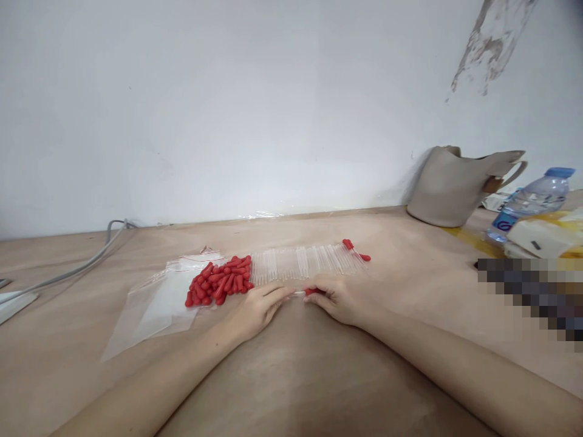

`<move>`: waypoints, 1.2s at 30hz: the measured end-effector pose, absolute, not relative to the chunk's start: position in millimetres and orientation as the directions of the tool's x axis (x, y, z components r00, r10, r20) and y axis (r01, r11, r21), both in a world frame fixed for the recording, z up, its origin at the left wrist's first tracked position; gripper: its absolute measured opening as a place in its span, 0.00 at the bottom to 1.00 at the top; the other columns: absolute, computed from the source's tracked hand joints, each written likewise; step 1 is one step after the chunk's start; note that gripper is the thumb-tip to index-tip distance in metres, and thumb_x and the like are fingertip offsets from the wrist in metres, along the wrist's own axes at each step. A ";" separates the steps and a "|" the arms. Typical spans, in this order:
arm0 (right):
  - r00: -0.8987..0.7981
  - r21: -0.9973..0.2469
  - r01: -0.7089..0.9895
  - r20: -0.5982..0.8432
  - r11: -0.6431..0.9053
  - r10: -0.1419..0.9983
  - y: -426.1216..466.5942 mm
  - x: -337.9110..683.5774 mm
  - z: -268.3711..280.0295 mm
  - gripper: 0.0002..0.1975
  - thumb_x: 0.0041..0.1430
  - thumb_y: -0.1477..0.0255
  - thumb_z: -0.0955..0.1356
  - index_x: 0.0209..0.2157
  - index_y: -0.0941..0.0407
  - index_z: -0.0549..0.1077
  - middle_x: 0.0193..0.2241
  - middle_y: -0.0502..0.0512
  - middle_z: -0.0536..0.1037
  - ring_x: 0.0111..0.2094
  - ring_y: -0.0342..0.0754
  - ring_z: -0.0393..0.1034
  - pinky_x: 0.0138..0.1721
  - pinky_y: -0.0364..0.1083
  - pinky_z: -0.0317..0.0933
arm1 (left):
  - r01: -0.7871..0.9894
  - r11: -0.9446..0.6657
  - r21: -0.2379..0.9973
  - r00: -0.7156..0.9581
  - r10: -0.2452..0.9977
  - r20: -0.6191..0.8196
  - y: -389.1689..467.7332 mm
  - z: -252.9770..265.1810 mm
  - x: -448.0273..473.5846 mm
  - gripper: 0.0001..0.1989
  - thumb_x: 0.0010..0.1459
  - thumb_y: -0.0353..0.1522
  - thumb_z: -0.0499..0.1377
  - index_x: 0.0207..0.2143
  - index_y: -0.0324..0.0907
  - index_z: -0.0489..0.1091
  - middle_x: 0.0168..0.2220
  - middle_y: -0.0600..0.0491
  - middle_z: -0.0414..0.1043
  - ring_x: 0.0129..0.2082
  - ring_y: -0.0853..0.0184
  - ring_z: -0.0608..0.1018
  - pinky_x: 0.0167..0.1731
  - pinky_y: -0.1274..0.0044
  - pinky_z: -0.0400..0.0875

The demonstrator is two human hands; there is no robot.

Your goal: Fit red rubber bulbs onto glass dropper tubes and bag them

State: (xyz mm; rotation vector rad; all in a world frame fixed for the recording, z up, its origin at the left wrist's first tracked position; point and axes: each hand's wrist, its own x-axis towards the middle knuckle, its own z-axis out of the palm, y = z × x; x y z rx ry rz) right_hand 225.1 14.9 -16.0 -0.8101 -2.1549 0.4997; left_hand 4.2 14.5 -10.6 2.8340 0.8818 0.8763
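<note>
Between finger and thumb, my left hand pinches a thin clear dropper tube. My right hand is closed on a red rubber bulb at the tube's right end; how far the bulb sits over the tube is hidden by the fingers. Just beyond both hands, a row of clear tubes lies side by side on the table. A heap of loose red bulbs is left of that row, partly on a clear plastic bag. At the row's right end lie a few tubes with red bulbs on them.
Clear zip bags lie flat at the left, near a grey cable. At the back right stand a beige pitcher-shaped container and a tilted water bottle, beside a white-and-yellow package. A white wall rises behind the brown-covered table.
</note>
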 end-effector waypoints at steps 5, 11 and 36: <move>-0.524 -0.533 0.327 0.585 0.780 0.619 16.7 227.1 -19.3 0.12 0.56 0.77 0.62 0.38 0.52 0.73 0.31 0.50 0.76 0.33 0.42 0.70 0.36 0.42 0.63 | 0.437 -0.884 0.164 0.684 0.445 0.579 14.8 -15.2 6.0 0.13 0.60 0.27 0.49 0.46 0.41 0.67 0.41 0.48 0.73 0.39 0.67 0.76 0.36 0.76 0.72; -0.535 -0.520 0.308 0.598 0.797 0.597 15.5 228.2 -17.4 0.11 0.58 0.72 0.63 0.41 0.51 0.73 0.30 0.48 0.76 0.31 0.41 0.70 0.33 0.41 0.64 | 0.426 -0.889 0.170 0.683 0.438 0.585 15.2 -15.6 5.1 0.14 0.60 0.25 0.49 0.47 0.41 0.67 0.41 0.47 0.73 0.39 0.67 0.75 0.37 0.76 0.72; -0.532 -0.437 0.451 0.569 0.779 0.627 16.9 225.6 -14.9 0.08 0.56 0.71 0.65 0.38 0.52 0.74 0.31 0.49 0.77 0.31 0.43 0.71 0.34 0.41 0.65 | 0.557 -0.824 0.109 0.661 0.518 0.543 14.0 -15.7 8.8 0.13 0.61 0.28 0.48 0.46 0.39 0.66 0.38 0.47 0.72 0.36 0.67 0.75 0.34 0.76 0.72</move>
